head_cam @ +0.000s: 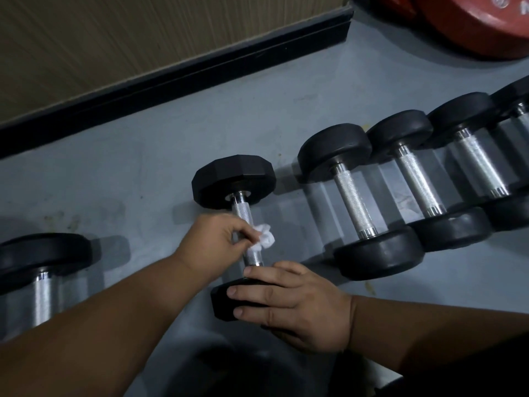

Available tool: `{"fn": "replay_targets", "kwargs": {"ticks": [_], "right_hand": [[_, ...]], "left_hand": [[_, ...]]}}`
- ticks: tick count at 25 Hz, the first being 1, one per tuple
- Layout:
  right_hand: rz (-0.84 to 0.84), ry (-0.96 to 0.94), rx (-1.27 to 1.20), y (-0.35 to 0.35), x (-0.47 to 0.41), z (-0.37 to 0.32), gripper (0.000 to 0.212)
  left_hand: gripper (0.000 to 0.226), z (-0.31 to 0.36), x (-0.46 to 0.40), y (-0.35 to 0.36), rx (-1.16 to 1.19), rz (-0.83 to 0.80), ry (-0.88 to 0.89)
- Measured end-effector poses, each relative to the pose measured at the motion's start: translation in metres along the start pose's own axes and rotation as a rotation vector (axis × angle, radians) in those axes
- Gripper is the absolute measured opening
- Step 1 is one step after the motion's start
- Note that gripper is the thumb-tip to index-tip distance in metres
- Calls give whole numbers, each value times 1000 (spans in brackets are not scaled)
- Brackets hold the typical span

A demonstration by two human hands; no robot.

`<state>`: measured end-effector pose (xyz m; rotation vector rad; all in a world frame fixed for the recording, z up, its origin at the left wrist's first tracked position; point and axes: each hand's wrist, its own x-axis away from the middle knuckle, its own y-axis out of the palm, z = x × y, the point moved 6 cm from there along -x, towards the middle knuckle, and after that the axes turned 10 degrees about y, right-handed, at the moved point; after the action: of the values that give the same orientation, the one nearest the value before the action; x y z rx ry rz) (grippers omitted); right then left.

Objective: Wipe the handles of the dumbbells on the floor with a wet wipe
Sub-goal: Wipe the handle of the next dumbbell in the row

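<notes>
Fingers of the right hand (289, 299) are lying fairly straight across the near head (226, 296) of a hexagonal dumbbell (233, 181), pressing it to the grey floor (143, 173) without curling round it. Just beyond, the left hand (211, 239) is pinching a crumpled white wet wipe (264, 239) against the middle of the knurled steel handle (253, 255), thumb and fingers closing on the wipe. Handle sections above and below the wipe are showing bare. To the right, a row of round-headed dumbbells (360, 202) is lying side by side, heads touching, and another dumbbell (43, 262) is sitting at the left edge. Farther off, a black skirting board (171, 78) is running along the wall, and red weight plates (472, 27) are lying in the far corner. Judging the risk: the small wipe is covering only one side of the bar, so the underside could be going unwiped unless the dumbbell is rolled, and the wipe could be snagging on the knurling.
</notes>
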<state>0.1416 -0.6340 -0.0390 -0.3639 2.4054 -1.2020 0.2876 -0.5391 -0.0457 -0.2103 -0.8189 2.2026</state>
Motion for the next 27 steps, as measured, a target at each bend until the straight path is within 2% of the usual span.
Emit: {"fn": "replay_targets", "kwargs": {"ticks": [2, 5, 7, 10, 12, 15, 18, 20, 27], "right_hand": [[1, 0, -9, 0, 0, 0, 38], [-6, -1, -17, 1, -1, 0, 38], [-4, -1, -17, 1, -2, 0, 38], [-7, 1, -37, -1, -2, 0, 39], [-5, -2, -54, -3, -2, 0, 38], [-10, -4, -59, -3, -2, 0, 38], [-8, -3, -64, -5, -2, 1, 38], [-8, -7, -61, -4, -1, 1, 40], [-38, -34, -77, -1, 0, 3, 42]], "left_hand": [[14, 6, 13, 11, 61, -179, -55], [11, 9, 12, 11, 4, -312, -53], [16, 8, 0, 5, -93, -277, -26], [17, -2, -20, -12, -129, -33, -37], [17, -9, -30, -22, -180, 66, -45], [16, -14, -40, -29, -232, 148, -90], [24, -8, -38, -27, -153, 201, -125], [28, -3, -31, -23, -91, 158, -143], [19, 9, 26, 5, 129, -104, -206]]}}
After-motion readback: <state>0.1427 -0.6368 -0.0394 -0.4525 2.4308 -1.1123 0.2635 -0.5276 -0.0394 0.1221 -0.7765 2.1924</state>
